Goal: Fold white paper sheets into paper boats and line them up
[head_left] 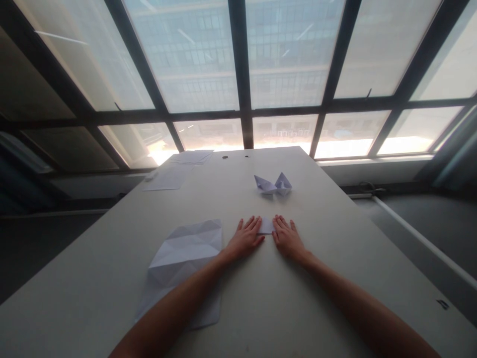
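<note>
A small folded piece of white paper (266, 226) lies flat on the white table, its two sides covered by my hands. My left hand (245, 237) rests palm down on its left part, fingers stretched out. Over the right part lies my right hand (286, 235), also flat with fingers extended. Just beyond them stands a folded paper boat shape (274, 185) with two pointed ends. A large creased sheet of paper (186, 248) is spread out to the left, partly hidden under my left forearm.
Loose white sheets (167, 178) lie at the table's far left, with more paper (194, 157) behind them. The white table (335, 238) reaches to a wall of framed windows (201, 54). A dark mark (442, 304) is near its right edge.
</note>
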Motion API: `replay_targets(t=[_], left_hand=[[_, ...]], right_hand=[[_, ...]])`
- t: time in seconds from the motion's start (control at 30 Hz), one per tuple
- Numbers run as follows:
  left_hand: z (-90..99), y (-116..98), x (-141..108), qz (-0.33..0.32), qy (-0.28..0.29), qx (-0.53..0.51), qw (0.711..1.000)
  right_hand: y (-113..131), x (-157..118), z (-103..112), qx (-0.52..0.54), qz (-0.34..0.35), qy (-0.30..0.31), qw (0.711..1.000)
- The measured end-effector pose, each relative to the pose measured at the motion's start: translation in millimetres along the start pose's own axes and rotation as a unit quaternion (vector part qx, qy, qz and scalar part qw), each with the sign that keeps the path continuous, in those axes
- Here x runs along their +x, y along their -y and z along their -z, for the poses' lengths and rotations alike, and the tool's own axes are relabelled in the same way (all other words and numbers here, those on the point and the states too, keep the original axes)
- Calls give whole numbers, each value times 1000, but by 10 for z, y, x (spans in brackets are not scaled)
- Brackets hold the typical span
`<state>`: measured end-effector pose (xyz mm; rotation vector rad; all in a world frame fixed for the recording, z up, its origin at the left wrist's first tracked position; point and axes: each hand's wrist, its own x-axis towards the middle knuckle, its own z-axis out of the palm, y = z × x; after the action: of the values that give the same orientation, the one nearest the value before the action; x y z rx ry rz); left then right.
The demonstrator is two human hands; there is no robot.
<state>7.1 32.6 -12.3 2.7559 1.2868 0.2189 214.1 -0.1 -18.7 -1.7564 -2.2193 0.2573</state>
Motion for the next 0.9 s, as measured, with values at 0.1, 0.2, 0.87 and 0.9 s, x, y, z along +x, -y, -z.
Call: replay_targets(t=[0.1, 0.2, 0.87, 0.9], left_hand=[[18, 12, 7, -1, -17, -12, 1000], [70, -7, 15, -4, -50, -24, 998], [255, -97, 20, -9, -76, -15, 997], [255, -99, 18, -9, -78, -23, 997]], right_hand=[[-2, 1, 13, 6, 1, 1, 1000], [6, -5, 20, 10, 1, 1, 1000], [-7, -15, 109, 60, 7, -32, 998], [-9, -16, 113, 66, 7, -39, 997]])
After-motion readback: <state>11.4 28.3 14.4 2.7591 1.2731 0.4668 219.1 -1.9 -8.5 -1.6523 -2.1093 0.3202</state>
